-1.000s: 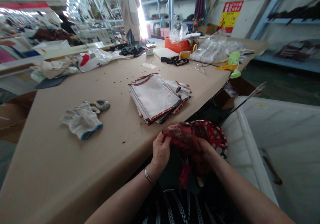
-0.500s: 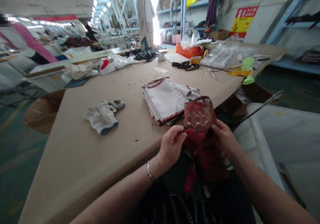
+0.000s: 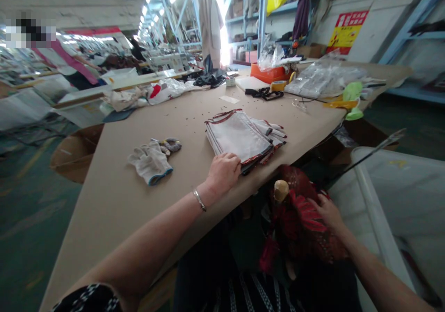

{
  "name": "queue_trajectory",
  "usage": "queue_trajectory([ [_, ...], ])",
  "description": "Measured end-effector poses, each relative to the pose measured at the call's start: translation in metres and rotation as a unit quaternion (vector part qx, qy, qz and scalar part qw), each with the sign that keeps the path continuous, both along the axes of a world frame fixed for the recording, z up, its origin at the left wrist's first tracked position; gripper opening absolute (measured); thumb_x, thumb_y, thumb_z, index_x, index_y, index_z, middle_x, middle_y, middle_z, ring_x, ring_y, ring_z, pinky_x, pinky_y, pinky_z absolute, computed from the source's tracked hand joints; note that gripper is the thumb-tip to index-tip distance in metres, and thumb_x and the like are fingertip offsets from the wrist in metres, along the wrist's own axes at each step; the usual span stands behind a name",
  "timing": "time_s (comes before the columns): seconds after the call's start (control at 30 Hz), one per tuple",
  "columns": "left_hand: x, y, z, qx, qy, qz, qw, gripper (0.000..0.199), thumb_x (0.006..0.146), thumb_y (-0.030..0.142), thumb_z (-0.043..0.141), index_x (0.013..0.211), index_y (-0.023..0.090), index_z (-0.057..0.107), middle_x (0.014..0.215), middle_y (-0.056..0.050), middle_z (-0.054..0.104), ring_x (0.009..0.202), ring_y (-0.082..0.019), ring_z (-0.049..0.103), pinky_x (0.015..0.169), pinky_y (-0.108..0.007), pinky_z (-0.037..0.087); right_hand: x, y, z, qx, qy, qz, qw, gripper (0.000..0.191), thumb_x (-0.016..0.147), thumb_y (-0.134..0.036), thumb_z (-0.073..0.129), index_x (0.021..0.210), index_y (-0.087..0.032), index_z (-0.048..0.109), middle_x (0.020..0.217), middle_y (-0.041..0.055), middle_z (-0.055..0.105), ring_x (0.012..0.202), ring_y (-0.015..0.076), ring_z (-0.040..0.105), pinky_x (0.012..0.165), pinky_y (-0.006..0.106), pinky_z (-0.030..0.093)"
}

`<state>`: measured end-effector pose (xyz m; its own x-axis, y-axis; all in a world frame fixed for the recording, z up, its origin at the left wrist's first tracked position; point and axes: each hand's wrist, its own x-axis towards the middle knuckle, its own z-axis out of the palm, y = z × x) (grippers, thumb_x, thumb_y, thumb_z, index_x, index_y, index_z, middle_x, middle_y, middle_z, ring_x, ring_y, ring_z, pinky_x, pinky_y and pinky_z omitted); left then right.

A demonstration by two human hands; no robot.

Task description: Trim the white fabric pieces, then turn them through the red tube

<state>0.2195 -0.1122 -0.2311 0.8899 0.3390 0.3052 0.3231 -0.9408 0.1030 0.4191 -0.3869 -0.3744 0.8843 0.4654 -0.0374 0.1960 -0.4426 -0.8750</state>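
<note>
My left hand [image 3: 223, 172] rests at the near corner of a stack of white fabric pieces [image 3: 241, 133] with red-brown patterned edging, its fingers curled closed on the edge. Whatever the fingertips grip is partly hidden. Below the table edge, my right hand [image 3: 328, 212] is closed on a dark red patterned cloth [image 3: 306, 214], which hangs bunched over my lap. A round tan end [image 3: 281, 190] of something shows beside the cloth; its kind is unclear. A dark pink tassel-like piece [image 3: 268, 255] dangles below.
White work gloves [image 3: 150, 162] with blue cuffs lie on the brown-covered table [image 3: 139, 219], left of the stack. Farther back are black straps [image 3: 264, 93], yellow tape [image 3: 278, 85], an orange box [image 3: 269, 73] and plastic bags [image 3: 325, 80]. A white bin [image 3: 399, 187] stands at right. Another person [image 3: 66, 59] is far left.
My left hand has let go of the red cloth and moved left onto the stack. My right hand has lowered the cloth away to the right. The view has shifted slightly.
</note>
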Motion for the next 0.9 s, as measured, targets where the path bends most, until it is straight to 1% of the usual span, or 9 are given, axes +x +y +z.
queue_trajectory([
  [0.07,0.001,0.001,0.002,0.008,0.017,0.008,1.0,0.026,0.091,0.02,0.044,0.085,0.016,0.069,0.094,-0.009,0.069,0.09,-0.02,0.061,0.086,-0.033,0.045,-0.006,-0.001,-0.018,-0.031,-0.021,-0.007,0.999,0.029,0.056,-0.044,0.067,0.072,-0.022,0.06,0.068,0.0076,0.066,0.068,0.0299,0.063,0.075,0.048,0.05],
  [0.13,0.002,0.002,0.005,0.014,0.029,0.013,0.999,0.027,0.09,0.019,0.044,0.083,0.015,0.07,0.09,-0.009,0.069,0.087,-0.02,0.062,0.084,-0.033,0.045,-0.01,0.009,-0.004,-0.029,-0.046,-0.003,0.999,0.037,0.063,-0.044,0.064,0.09,-0.02,0.062,0.091,0.0109,0.069,0.085,0.0298,0.065,0.086,0.047,0.049],
  [0.23,0.005,0.003,0.013,0.012,0.016,0.022,1.0,0.027,0.088,0.017,0.044,0.081,0.014,0.071,0.086,-0.009,0.07,0.082,-0.019,0.062,0.08,-0.031,0.046,-0.016,0.047,0.06,0.023,-0.13,0.039,0.99,0.042,0.082,-0.047,0.051,0.112,-0.02,0.06,0.115,0.0098,0.064,0.099,0.0241,0.063,0.093,0.04,0.046],
  [0.33,0.008,0.004,0.019,-0.017,0.001,0.031,0.999,0.031,0.089,0.018,0.044,0.076,0.015,0.071,0.083,-0.009,0.07,0.076,-0.018,0.062,0.075,-0.029,0.046,-0.031,0.104,0.133,0.127,-0.328,0.216,0.911,0.029,0.092,-0.035,0.046,0.107,-0.018,0.065,0.108,0.0094,0.066,0.104,0.0227,0.06,0.096,0.037,0.044],
  [0.43,0.009,0.006,0.023,-0.054,0.004,0.035,0.998,0.032,0.088,0.018,0.044,0.074,0.014,0.072,0.078,-0.009,0.071,0.072,-0.017,0.062,0.07,-0.028,0.045,-0.044,0.158,0.172,0.079,-0.385,0.331,0.858,0.024,0.092,-0.02,0.048,0.103,-0.017,0.069,0.103,0.0084,0.068,0.102,0.0217,0.06,0.094,0.034,0.044],
  [0.57,0.006,0.012,0.026,-0.123,0.013,0.043,0.991,0.03,0.083,0.013,0.045,0.072,0.013,0.074,0.07,-0.008,0.071,0.065,-0.016,0.06,0.065,-0.026,0.044,-0.044,0.199,0.169,-0.035,-0.388,0.375,0.841,0.027,0.092,-0.013,0.048,0.106,-0.014,0.071,0.105,0.0106,0.069,0.102,0.0219,0.061,0.095,0.034,0.042],
  [0.73,0.006,0.017,0.032,-0.13,0.002,0.081,0.988,0.027,0.079,0.015,0.048,0.082,0.014,0.075,0.079,-0.008,0.073,0.074,-0.018,0.063,0.072,-0.029,0.047,-0.046,0.21,0.163,-0.083,-0.409,0.438,0.796,0.025,0.084,-0.018,0.062,0.107,-0.021,0.072,0.104,0.0053,0.07,0.102,0.0203,0.061,0.095,0.03,0.041],
  [0.83,0.003,0.013,0.036,-0.102,-0.032,0.095,0.99,0.025,0.078,0.014,0.047,0.081,0.014,0.072,0.084,-0.011,0.072,0.079,-0.022,0.063,0.074,-0.032,0.048,-0.054,0.211,0.172,-0.111,-0.44,0.423,0.784,0.02,0.085,-0.022,0.061,0.102,-0.022,0.072,0.1,0.0071,0.069,0.101,0.0239,0.061,0.088,0.031,0.045],
  [0.9,-0.003,0.008,0.037,-0.082,-0.056,0.091,0.991,0.022,0.077,0.012,0.047,0.079,0.014,0.069,0.085,-0.013,0.07,0.079,-0.023,0.064,0.074,-0.033,0.048,-0.055,0.206,0.175,-0.121,-0.469,0.387,0.784,0.022,0.086,-0.014,0.052,0.096,-0.017,0.072,0.096,0.013,0.069,0.098,0.0288,0.062,0.081,0.036,0.047],
])
